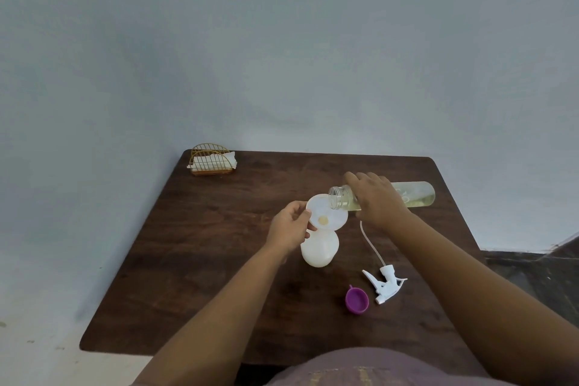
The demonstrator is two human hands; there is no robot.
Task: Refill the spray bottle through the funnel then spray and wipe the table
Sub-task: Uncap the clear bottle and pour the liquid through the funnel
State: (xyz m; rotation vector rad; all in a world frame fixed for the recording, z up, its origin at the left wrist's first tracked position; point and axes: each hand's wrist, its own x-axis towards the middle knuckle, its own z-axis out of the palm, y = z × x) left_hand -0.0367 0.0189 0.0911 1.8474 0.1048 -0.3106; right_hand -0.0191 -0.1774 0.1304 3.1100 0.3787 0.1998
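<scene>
- A person pours pale yellow liquid at a dark wooden table point(219, 260); the right hand point(377, 199) wraps its fingers around a clear refill bottle point(416, 194), which lies nearly level with its open mouth just over the rim of a white funnel point(326, 213).
- The left hand point(289, 229) pinches the funnel's near-left rim between thumb and curled fingers; a small yellowish pool sits in the funnel's centre, just right of those fingertips.
- The funnel stands in the neck of a white spray bottle point(319, 249); the bottle stands upright on the table directly below the left hand's fingers and touches that hand's side.
- A white trigger sprayer head point(387, 283) lies on the table below the right hand's wrist, its thin dip tube point(369, 244) curving up towards that hand; the head is off the spray bottle.
- A purple cap point(356, 299) rests open side up just left of the sprayer head, well apart from both hands.
- A gold wire napkin holder point(210, 160) with white napkins stands at the table's far-left corner, well beyond the left hand's fingers; a pale blue wall point(282, 41) fills the background.
</scene>
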